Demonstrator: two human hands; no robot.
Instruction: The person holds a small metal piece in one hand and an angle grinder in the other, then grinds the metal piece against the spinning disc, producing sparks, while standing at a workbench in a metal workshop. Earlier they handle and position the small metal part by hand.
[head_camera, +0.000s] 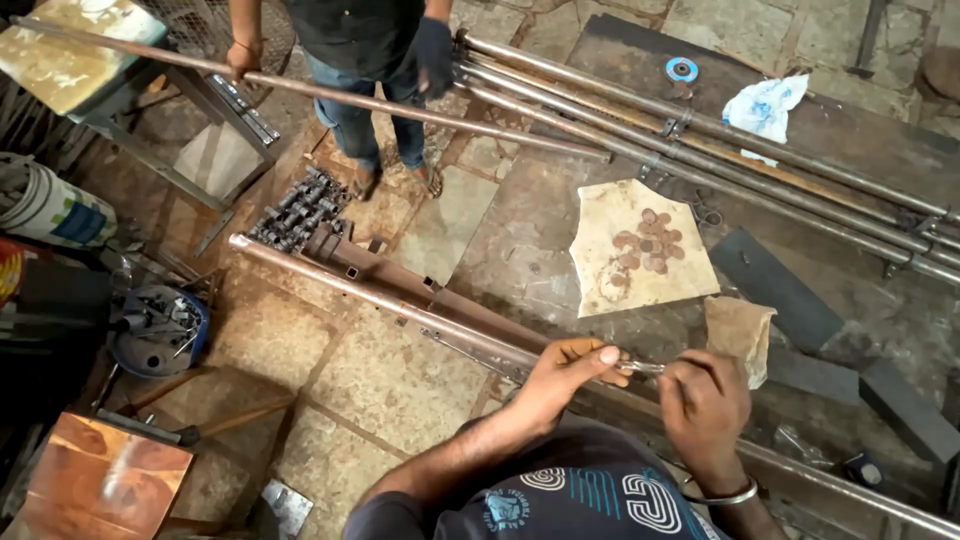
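Observation:
My left hand and my right hand meet over a long rusty steel pipe that runs across the stone floor. Both pinch a small shiny metal piece between their fingertips, just above the pipe. A metal bangle sits on my right wrist. Beside my right hand lies a small brown paper bag. A little farther off is a flat stone slab carrying several round rusty washers.
Another person stands at the top, holding a long pipe with both hands, one gloved. A bundle of long pipes lies at the right, with a blue disc and a crumpled cloth. Threaded fittings and a parts bowl sit on the left.

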